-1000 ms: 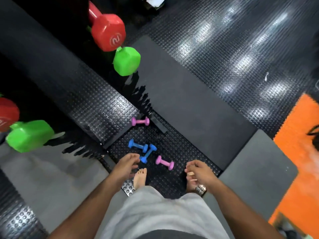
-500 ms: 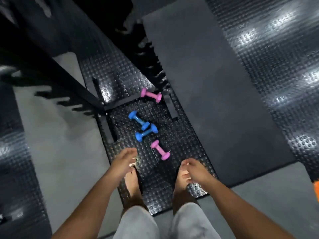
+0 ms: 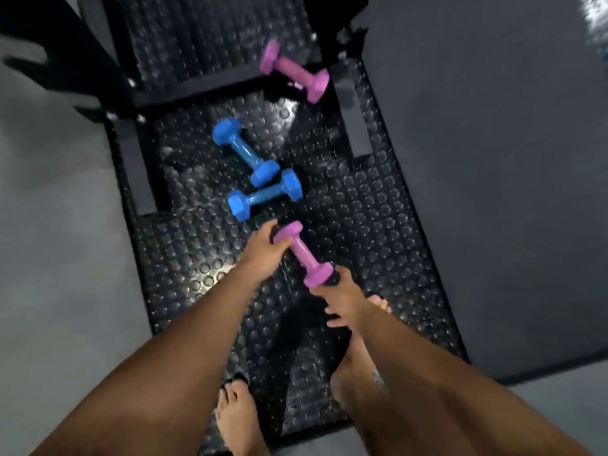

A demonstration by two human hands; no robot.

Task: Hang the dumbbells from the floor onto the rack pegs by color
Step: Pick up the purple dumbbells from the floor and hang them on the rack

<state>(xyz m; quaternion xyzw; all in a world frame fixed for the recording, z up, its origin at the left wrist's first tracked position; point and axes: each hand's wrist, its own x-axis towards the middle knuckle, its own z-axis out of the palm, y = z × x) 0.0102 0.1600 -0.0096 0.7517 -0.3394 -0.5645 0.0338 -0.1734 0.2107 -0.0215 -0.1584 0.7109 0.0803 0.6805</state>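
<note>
Four small dumbbells lie on the studded floor mat [image 3: 378, 225]. At frame centre the left hand [image 3: 263, 255] curls on one end of the near pink dumbbell [image 3: 302, 255]; the right hand [image 3: 342, 297] touches its other end, grip unclear. Two blue dumbbells [image 3: 256, 172] touch above; another pink dumbbell [image 3: 294, 72] lies near the top.

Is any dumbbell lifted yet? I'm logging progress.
No: all four, including the near pink dumbbell at both hands, lie on the studded mat.

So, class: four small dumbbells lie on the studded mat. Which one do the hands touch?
The near pink dumbbell: left hand at its far head, right hand at its near head. The far pink dumbbell and both blue ones lie untouched.
</note>
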